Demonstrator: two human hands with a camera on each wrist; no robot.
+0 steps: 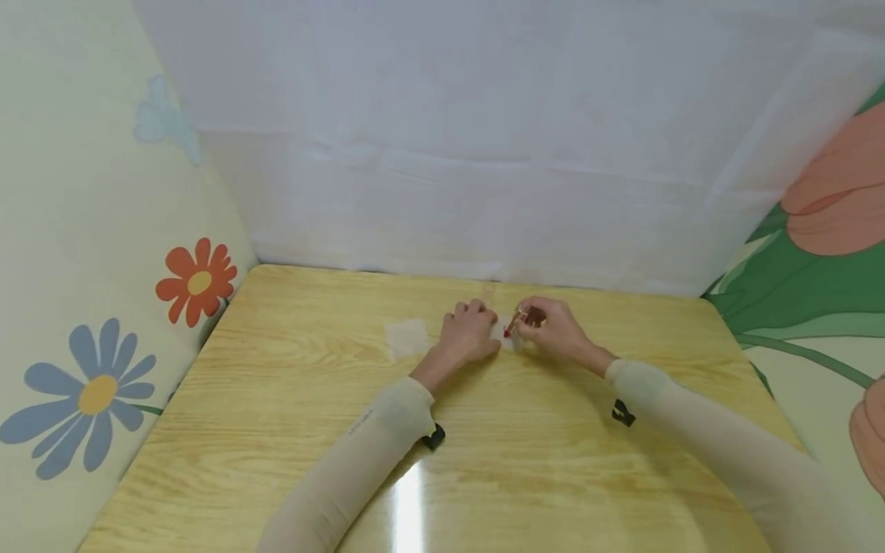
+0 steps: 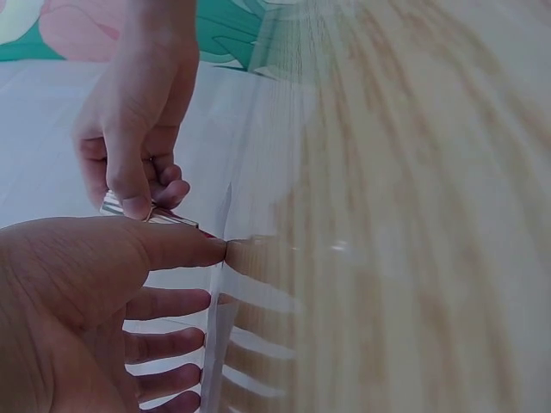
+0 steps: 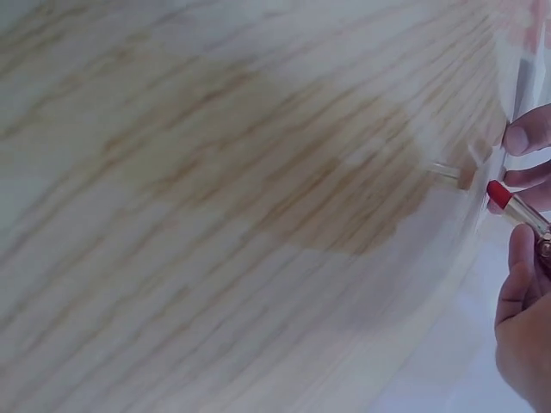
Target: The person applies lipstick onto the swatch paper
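Note:
A gold-cased lipstick [image 1: 512,324] with a red tip is pinched in the fingers of my right hand [image 1: 555,330]. In the right wrist view, the lipstick [image 3: 522,210] points its red end at a thin white sheet of paper [image 1: 498,330], right at its surface. My left hand [image 1: 467,333] rests on that paper's left part, covering some of it. Seen from the left wrist, the fingertips of my left hand [image 2: 77,301] are spread and press the paper [image 2: 217,344] flat against the table, its near edge lifting slightly.
Left of my left hand, a second white square of paper [image 1: 406,338] lies on the wood-grain table [image 1: 311,399]. A white cloth [image 1: 415,207] hangs behind the table's back edge. Flower-patterned sheets stand on both sides.

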